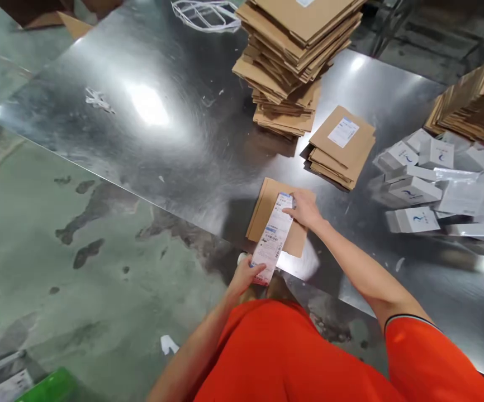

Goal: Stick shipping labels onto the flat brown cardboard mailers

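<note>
- Two bare hands hold one strip of printed labels (272,237), which slants across the table's near edge.
- The left hand (246,273) grips the strip's lower end, thumb on the printed face, just past that edge.
- The right hand (304,209) grasps the upper end at its right side, thumb on the print; how its other fingers lie is hard to tell.
- Beneath the strip, brown mailers (298,240) lie flat and overlapping on the metal table (175,184).
- Beyond the right hand sits a low pile (363,153) of mailers, a white label on its top one.
- Right of that pile, white boxes (416,192) lie jumbled together.
- Farther off, a tall stack (286,106) of mailers leans unevenly; another stack (468,100) stands behind the boxes.
- At the far edge, a white strap (208,15) lies coiled beside the tall stack.
</note>
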The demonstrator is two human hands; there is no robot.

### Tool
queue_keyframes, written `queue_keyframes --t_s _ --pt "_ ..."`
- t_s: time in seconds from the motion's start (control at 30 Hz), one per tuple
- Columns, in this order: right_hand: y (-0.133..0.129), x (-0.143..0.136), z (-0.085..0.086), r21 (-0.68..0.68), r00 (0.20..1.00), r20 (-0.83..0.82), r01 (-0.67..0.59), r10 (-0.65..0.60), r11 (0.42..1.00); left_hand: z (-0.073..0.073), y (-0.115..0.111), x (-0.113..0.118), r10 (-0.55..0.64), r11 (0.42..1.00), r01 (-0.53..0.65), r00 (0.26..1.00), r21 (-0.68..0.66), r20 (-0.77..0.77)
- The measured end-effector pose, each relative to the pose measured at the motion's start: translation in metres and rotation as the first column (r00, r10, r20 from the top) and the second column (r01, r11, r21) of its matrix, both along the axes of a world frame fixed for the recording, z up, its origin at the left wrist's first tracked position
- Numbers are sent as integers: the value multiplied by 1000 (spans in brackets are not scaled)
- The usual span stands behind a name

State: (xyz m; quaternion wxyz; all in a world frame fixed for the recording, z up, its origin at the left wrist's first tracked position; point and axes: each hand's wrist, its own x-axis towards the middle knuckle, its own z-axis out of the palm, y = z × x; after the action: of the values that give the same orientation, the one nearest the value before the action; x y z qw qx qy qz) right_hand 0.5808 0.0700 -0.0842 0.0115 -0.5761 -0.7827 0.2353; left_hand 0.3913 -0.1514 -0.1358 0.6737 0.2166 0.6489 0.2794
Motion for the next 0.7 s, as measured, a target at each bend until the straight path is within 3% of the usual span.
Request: queue_keyframes --t_s 0.13,0.2,0.27,0.33,0.4,0.47,0.53,0.6,0.63,0.7 --pt "-10 -3 2 69 992 122 2 -11 998 1 -26 -11 -145 989 147 986 22 -85" --pt "-15 -5 3 151 984 171 11 -38 988 11 -40 -18 -226 969 237 964 67 -140" --pt "-18 -9 -2 202 991 131 -49 23 978 24 -42 -23 -285 932 320 937 170 -203" --pt "-22 -16 -12 212 994 51 -105 97 972 34 -29 -23 -301 884 373 915 281 -268" --pt "-30 -26 -25 210 997 17 -72 70 975 37 -4 -21 -296 845 425 877 325 -378" --pt "-44 -36 -36 212 999 35 -30 23 977 36 20 -18 -301 825 486 809 288 -505" --pt "-58 -44 -42 197 990 26 -144 142 970 33 36 -16 -321 809 543 728 224 -606" --pt "-64 -44 -43 163 939 -26 -335 343 928 32 40 -16 -336 798 571 687 193 -644" --pt "-62 -40 -42 148 922 -55 -372 384 916 33 39 -15 -341 791 582 675 189 -655" --pt "-50 -24 -38 138 954 -77 -276 288 951 34 35 -15 -351 781 596 668 189 -657"
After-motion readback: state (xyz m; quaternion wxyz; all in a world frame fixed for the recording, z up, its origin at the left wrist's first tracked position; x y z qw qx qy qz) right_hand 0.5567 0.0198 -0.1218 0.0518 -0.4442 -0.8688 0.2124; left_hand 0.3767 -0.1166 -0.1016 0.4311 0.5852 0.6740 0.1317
